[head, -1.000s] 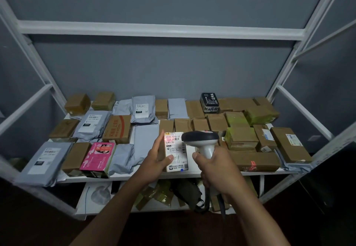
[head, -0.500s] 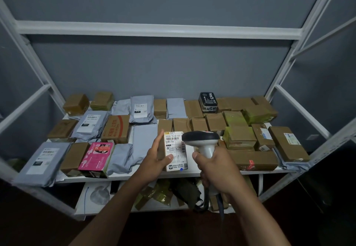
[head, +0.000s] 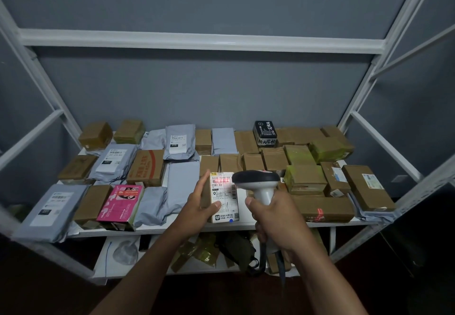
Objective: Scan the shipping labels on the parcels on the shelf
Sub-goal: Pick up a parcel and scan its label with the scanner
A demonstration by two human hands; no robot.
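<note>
At the shelf front, head view: a small parcel is stood up on the shelf edge so that its label faces the scanner.
Left hand: the parcel is steadied from its left side, fingers straight along it and the thumb pressed on the label face, so the barcode is left uncovered.
Right hand: the scanner handle is gripped with curled fingers; the head is held just right of the parcel, and red light is cast on the label's upper part.
Other parcels: brown boxes right of the parcel, grey bags and a pink box left of it, lying flat.
Room: a white metal frame is set against a grey wall; dim light.
</note>
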